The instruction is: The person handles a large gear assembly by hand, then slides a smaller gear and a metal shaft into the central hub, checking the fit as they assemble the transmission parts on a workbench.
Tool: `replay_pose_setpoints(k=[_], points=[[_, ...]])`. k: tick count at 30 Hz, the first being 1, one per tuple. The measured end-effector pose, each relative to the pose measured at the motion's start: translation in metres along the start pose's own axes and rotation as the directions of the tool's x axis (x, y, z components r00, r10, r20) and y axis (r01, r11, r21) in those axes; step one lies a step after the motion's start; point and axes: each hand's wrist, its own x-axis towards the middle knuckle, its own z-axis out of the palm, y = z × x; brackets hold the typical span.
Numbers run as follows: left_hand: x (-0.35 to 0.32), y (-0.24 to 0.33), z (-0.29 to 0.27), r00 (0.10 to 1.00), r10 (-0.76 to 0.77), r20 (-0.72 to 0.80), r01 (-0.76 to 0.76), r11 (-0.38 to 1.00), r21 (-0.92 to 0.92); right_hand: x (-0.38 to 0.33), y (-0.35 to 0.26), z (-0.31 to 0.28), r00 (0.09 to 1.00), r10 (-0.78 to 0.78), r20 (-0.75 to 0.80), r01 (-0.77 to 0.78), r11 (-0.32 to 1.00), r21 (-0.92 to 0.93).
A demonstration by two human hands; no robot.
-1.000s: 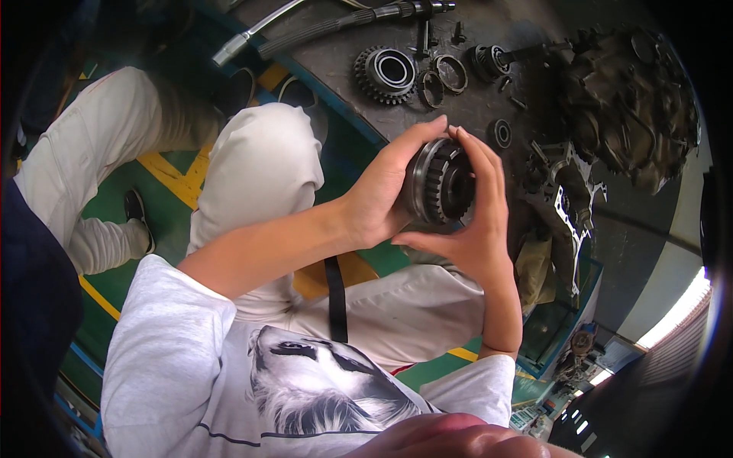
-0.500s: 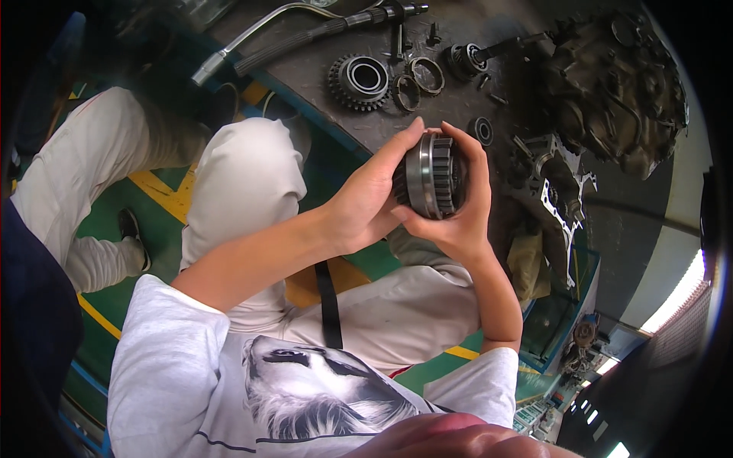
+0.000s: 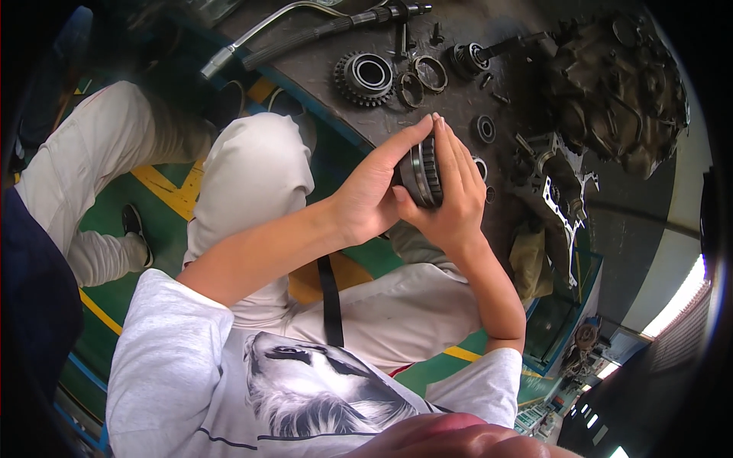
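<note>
Between my two hands, above the near edge of the workbench, is a toothed steel gear assembly [image 3: 421,174] with a smooth grooved ring around it. My left hand [image 3: 374,187] cups its left side, thumb along the upper edge and fingers mostly hidden underneath. Against its right face lies my right hand [image 3: 455,191], the fingers straight and pressed together, the thumb hooked across the near rim. The fingertips of the right hand meet the left thumb tip at the top. Much of the gear's right face is covered.
On the bench [image 3: 321,99] lie a large gear [image 3: 364,79], two thin rings [image 3: 429,74], a splined shaft [image 3: 328,34], a small bearing [image 3: 482,129] and a shafted gear [image 3: 467,59]. A dark gearbox casing [image 3: 618,91] stands at right. Another person's leg [image 3: 99,145] is at left.
My right hand's fingers have gone from curling around the gear assembly to lying flat over its right face. The gear assembly has narrowed in view, with fewer teeth showing.
</note>
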Motion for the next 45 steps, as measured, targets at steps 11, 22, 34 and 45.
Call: replay_pose_setpoints(k=[11, 22, 34, 45], points=[[0.005, 0.002, -0.012, 0.990, 0.012, 0.142, 0.008, 0.990, -0.138, 0.010, -0.005, 0.005, 0.979, -0.174, -0.110, 0.158, 0.978, -0.135], [-0.002, 0.008, 0.002, 1.000, 0.011, 0.018, -0.008, 0.988, -0.157, 0.018, -0.006, -0.003, 0.993, -0.088, -0.073, 0.092, 0.994, 0.056], [-0.001, 0.006, -0.013, 0.981, -0.005, 0.196, 0.008, 1.000, -0.013, 0.016, 0.000, -0.028, 0.986, 0.165, -0.025, -0.144, 0.913, 0.382], [-0.007, 0.007, 0.002, 0.963, -0.010, 0.269, -0.011, 0.997, 0.076, 0.004, 0.015, -0.033, 0.932, 0.360, -0.037, -0.272, 0.765, 0.583]])
